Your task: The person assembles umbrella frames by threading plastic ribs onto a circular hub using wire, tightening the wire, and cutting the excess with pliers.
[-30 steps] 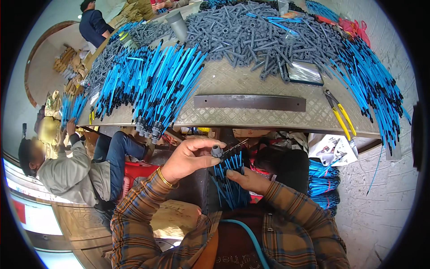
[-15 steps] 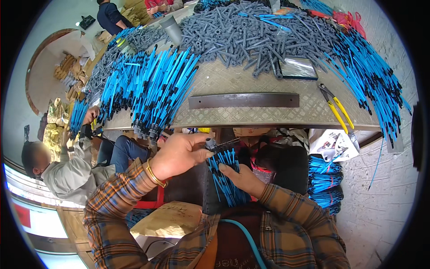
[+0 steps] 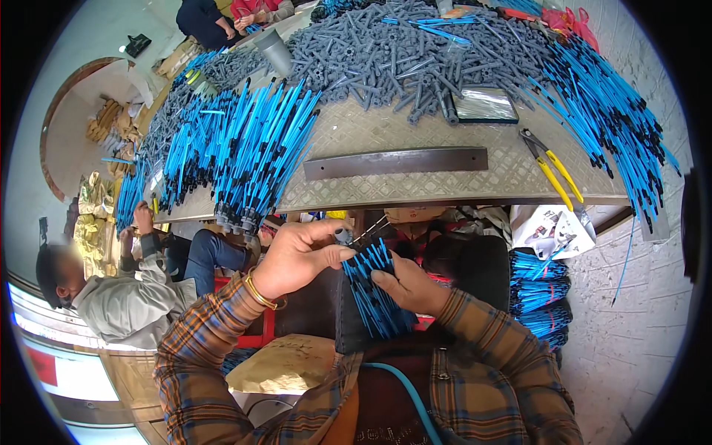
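Left hand [image 3: 293,256] pinches grey fitting [image 3: 343,236] between thumb and finger, just beside blue sticks [image 3: 362,288] grasped in right hand [image 3: 415,288], near table edge [image 3: 445,202]. Thin rods [image 3: 371,231] by fitting tilt steeper than moment ago, suggesting turning; whether joined, too small to tell.

Worktop [image 3: 356,194]: pale, diamond-patterned surface; front edge bowed by lens. Past its right edge, rough whitish wall [image 3: 645,297], scored with lines. Beyond left end, pale wall [image 3: 93,44] with curved brown rim [image 3: 46,141]. Lower left: brown wood panel [image 3: 137,371], glaring white panes [image 3: 89,374]; window or door, can't tell.
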Tool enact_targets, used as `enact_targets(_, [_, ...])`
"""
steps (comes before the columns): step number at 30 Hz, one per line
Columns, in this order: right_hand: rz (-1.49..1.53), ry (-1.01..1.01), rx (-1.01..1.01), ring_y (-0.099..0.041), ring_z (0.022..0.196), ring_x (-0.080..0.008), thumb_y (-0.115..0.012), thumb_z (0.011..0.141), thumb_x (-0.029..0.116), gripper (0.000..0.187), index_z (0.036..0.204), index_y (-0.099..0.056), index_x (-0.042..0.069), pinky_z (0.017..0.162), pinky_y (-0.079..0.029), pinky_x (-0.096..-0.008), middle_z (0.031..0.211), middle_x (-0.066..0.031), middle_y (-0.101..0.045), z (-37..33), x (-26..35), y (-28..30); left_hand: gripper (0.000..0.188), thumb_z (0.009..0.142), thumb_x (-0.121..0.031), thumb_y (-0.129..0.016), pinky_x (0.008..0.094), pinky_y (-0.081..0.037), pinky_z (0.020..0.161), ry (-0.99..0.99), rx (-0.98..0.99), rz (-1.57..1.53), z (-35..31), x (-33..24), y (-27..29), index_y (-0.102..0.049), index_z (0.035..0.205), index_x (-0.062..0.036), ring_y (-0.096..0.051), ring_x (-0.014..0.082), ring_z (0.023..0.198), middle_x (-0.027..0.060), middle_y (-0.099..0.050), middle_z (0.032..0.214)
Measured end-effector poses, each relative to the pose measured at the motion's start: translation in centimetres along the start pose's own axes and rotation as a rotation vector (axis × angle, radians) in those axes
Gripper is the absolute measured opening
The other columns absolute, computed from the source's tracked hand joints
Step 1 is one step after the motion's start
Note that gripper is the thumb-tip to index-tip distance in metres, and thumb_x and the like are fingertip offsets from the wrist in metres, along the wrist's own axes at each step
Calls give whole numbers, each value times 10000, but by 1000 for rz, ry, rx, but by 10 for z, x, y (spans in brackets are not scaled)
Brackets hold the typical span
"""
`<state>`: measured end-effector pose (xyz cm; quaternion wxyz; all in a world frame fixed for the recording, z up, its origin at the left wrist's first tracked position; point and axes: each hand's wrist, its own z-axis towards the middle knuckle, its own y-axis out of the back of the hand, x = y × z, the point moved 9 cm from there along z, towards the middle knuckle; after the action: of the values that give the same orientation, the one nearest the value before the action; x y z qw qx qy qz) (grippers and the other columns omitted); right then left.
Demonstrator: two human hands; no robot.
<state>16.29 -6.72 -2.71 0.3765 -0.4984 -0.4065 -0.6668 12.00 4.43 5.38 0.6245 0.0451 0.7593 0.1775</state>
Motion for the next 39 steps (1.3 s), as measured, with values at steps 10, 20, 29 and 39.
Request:
enact_targets(10, [199, 49, 101, -562, 753, -318, -416, 944, 389, 418, 1048, -426, -16, 694, -440, -367, 826, -183, -560, -1, 1, -14, 329, 815, 33, -623, 208, -478, 721, -68, 148, -25, -7, -6, -8, -571, 1139, 18, -551, 57, 832, 53, -622, 1015])
enact_targets(20, [-187, -241, 14, -555, 837, -249, -434, 933, 394, 442, 1114, -426, -9, 733, -442, -347, 906, -171, -562, -21, 16, -9, 257, 776, -30, -696, 194, -451, 656, -193, -42, 182, -14, -35, -12, -598, 1011, 8, -522, 30, 764, 16, -608, 899])
enact_targets(29, [225, -3, 298, -588, 834, -315, -407, 932, 438, 466, 1107, -465, 11, 770, -450, -370, 900, -194, -582, -7, 17, -7, 278, 790, -4, -670, 191, -446, 692, -142, 283, 103, 4, -37, -23, -592, 1056, -8, -534, 40, 801, 12, -592, 918])
enact_targets(39, [69, -69, 108, -585, 799, -333, -423, 930, 429, 451, 1037, -467, -8, 718, -453, -386, 860, -190, -581, -7, 11, -4, 226, 824, 11, -624, 180, -444, 710, -75, 101, 182, 4, -24, -22, -578, 1043, -19, -527, 25, 827, -1, -586, 916])
